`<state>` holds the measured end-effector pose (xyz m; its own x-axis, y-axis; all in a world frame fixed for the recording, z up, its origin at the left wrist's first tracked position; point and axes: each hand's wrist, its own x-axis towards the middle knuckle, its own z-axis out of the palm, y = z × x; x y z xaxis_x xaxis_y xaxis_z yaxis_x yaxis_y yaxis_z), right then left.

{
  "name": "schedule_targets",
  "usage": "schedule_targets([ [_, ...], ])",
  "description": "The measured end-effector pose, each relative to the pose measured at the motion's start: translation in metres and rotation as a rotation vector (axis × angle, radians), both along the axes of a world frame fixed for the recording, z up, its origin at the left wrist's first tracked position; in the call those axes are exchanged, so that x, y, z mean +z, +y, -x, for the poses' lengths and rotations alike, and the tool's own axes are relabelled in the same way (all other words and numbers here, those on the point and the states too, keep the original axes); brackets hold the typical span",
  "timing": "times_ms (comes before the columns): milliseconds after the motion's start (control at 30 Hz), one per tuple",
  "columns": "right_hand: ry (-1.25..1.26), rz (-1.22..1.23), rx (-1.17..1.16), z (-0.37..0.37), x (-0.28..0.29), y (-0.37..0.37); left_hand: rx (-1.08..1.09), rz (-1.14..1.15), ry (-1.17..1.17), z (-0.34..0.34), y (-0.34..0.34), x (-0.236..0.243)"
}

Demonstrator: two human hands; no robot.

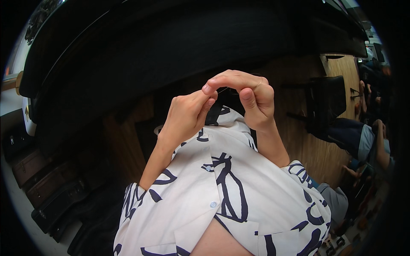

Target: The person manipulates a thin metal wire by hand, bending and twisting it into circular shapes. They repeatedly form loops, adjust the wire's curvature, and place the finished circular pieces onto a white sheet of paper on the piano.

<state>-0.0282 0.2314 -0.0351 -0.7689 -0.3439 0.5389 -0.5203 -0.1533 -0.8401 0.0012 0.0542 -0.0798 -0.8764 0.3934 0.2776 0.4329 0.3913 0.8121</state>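
Note:
My left hand (pixel 183 113) and my right hand (pixel 253 98) meet in front of my patterned white shirt. The left fingers are closed in a pinch. Bent over toward the left fingertips, the right index finger rests its tip against them, while the right thumb stands apart, pointing up. A thin, pale strand (pixel 222 90) shows faintly between the hands and seems to cross the right index knuckle. What kind of strand it is I cannot tell, and its ends are hidden by the fingers.
A large black surface (pixel 192 47) spans the far side. Dark cases (pixel 55 183) stand at the left. At the right are a black chair (pixel 326 98) on a wooden floor (pixel 314 149), a seated person in dark shorts (pixel 341 134), and other people farther off.

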Motion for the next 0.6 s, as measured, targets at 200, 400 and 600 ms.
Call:
schedule_targets([
  [200,0.07,-0.199,-0.186,-0.004,-0.008,-0.01,0.087,-0.134,0.105,-0.001,0.005,0.002],
  [400,0.06,-0.598,-0.299,-0.006,-0.011,-0.006,0.171,-0.049,0.209,0.0,0.001,0.016],
  [600,-0.127,-0.71,-0.05,-0.005,0.0,0.006,0.171,-0.04,0.311,0.004,-0.016,0.02],
])
